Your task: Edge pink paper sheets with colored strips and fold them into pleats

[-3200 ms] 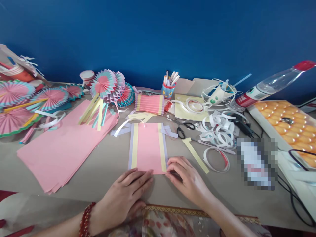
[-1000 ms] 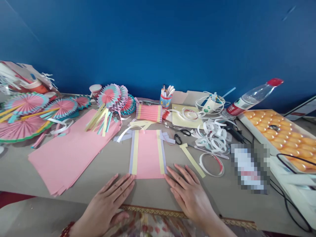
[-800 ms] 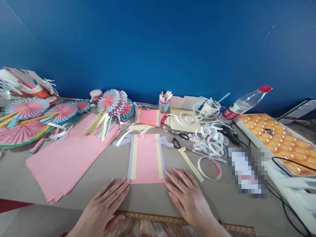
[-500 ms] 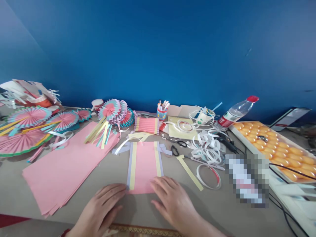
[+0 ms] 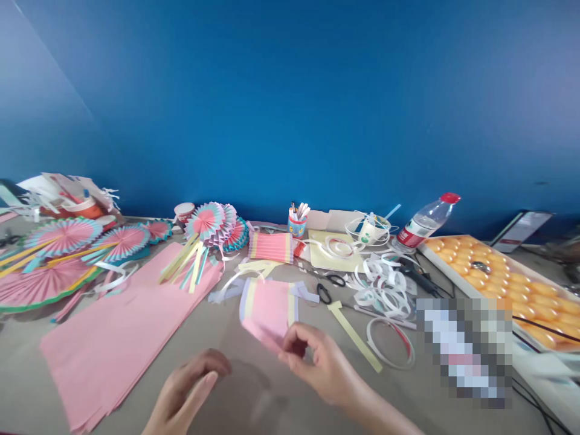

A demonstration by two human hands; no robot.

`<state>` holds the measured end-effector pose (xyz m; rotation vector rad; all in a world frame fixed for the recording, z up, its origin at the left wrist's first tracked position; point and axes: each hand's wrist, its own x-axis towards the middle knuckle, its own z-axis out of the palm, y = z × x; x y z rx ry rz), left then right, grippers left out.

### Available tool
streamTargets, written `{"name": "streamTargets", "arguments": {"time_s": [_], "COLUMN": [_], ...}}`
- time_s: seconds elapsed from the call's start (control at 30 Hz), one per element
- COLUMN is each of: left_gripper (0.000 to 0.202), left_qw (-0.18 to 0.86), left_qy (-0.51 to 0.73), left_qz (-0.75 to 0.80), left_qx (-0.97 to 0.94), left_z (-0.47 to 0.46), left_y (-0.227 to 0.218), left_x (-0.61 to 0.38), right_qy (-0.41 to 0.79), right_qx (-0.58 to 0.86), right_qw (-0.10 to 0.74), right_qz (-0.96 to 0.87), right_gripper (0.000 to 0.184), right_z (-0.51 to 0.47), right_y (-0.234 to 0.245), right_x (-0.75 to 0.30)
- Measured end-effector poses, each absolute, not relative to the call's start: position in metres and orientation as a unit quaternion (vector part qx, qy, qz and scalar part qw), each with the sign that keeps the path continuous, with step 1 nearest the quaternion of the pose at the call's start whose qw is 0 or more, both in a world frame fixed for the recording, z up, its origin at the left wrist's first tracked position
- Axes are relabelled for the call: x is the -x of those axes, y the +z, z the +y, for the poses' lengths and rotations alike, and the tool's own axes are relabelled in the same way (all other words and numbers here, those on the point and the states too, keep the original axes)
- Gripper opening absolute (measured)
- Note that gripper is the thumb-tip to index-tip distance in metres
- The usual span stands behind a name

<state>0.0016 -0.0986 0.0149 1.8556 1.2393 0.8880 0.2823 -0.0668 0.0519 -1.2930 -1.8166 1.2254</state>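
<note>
Pink sheet [image 5: 266, 302], lavender and yellow strips down both sides, lies on the grey table [image 5: 254, 411] in front of the person, front part lifted off the surface and bent toward the right. Right hand [image 5: 310, 356] pinches its near right corner between thumb and fingers. Left hand [image 5: 193, 386] is off the sheet, near its front left, fingers curled, moderate gap to the thumb, nothing held. Just behind the sheet: loose pale yellow strips [image 5: 259, 267], then a pleated pink piece [image 5: 270, 248], then a pen cup [image 5: 297, 228]. Right of the sheet: black-handled scissors [image 5: 343, 281], yellow strip [image 5: 356, 338], white-and-red ring [image 5: 404, 341], pile of curled white strips [image 5: 380, 289]. Left: fanned stack of pink paper [image 5: 118, 332], pleated rosette [image 5: 206, 222] behind it, round paper fans [image 5: 63, 235] farther left. Red-capped bottle [image 5: 426, 225] stands tilted in view at back right, beside an orange bumpy panel [image 5: 512, 287]. Blue wall [image 5: 290, 109] behind everything.
</note>
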Motion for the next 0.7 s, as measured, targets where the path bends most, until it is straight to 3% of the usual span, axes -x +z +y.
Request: {"name": "streamTargets", "arguments": {"time_s": [0.1, 0.27, 0.4, 0.53, 0.6, 0.7], "left_gripper": [0.04, 0.04, 0.041, 0.02, 0.028, 0.046], "left_qw": [0.445, 0.399, 0.228, -0.012, -0.072, -0.078], "left_qy": [0.321, 0.363, 0.422, 0.464, 0.405, 0.212], "left_qz": [0.445, 0.468, 0.505, 0.46, 0.391, 0.31], "left_qx": [-0.707, -0.7, -0.718, -0.757, -0.824, -0.923], "left_z": [-0.092, -0.078, -0.061, -0.041, -0.035, -0.035], "left_y": [0.028, 0.036, 0.05, 0.078, 0.088, 0.08], "left_x": [-0.025, -0.061, -0.039, 0.003, 0.005, -0.021], "right_qy": [0.512, 0.473, 0.429, 0.378, 0.318, 0.153], "right_qx": [0.453, 0.364, 0.387, 0.466, 0.502, 0.515], "right_qw": [0.354, 0.363, 0.368, 0.359, 0.387, 0.435], "right_qz": [-0.639, -0.715, -0.729, -0.715, -0.706, -0.722], "right_gripper": [0.009, 0.005, 0.016, 0.013, 0.014, 0.021], "right_z": [-0.07, -0.078, -0.079, -0.078, -0.079, -0.086], "right_y": [0.064, 0.071, 0.063, 0.051, 0.047, 0.046], "right_x": [-0.266, -0.244, -0.264, -0.301, -0.317, -0.332]}}
